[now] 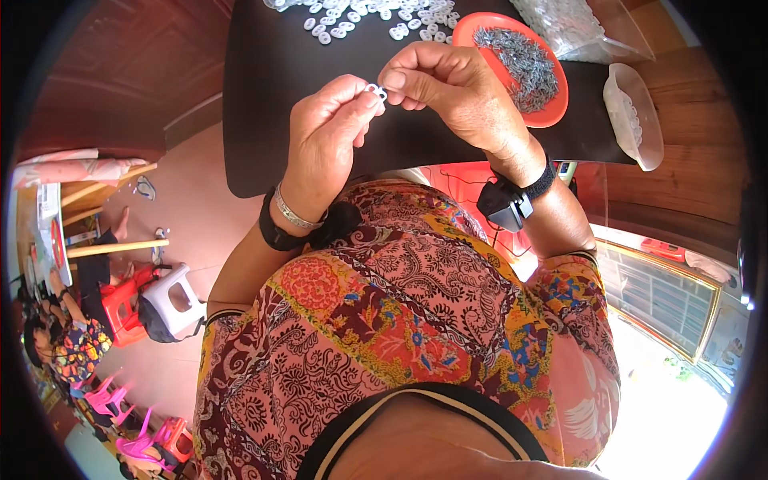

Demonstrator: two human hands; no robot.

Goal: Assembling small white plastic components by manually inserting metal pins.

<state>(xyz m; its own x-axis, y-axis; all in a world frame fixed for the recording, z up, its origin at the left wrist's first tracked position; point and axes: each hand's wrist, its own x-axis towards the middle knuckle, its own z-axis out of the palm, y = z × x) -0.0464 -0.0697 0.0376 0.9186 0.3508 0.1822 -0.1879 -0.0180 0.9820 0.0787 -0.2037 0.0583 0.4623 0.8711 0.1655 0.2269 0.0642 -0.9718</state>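
both hands are meeting above the near edge of the dark, glossy table top (pixel 272 88) — the left hand (pixel 324 136) is pinching a small white plastic ring piece (pixel 374 91) between thumb and forefinger, and the right hand (pixel 448 88) is coming in from the other side, its fingertips (pixel 394 80) closing on the same little piece, so the two hands are pressed together right at that ring. the ring is being held up in the air, just over the table's front edge, not resting on anything. on the left wrist a silver bangle (pixel 294 214) is sitting beside a black band (pixel 272 232), and on the right wrist a black strap with a small dark box-shaped device (pixel 506 203) is hanging on the underside. further back on the table a scatter of loose white plastic rings (pixel 360 14) is lying near the far edge, and just to the right of the right hand a round orange plastic plate (pixel 552 108) is holding a heap of small grey metal bits (pixel 520 64). right of the plate, hanging over the table's side, a translucent white plastic tub (pixel 636 120) is sitting with more pale pieces inside — what they are exactly is too small to tell. behind the plate a clear plastic bag of white pieces (pixel 568 28) is resting. the person's patterned red and orange garment (pixel 416 312) is filling the lower middle, and off to the left, well apart, a red and white plastic stool (pixel 152 304) is standing on the pinkish floor.
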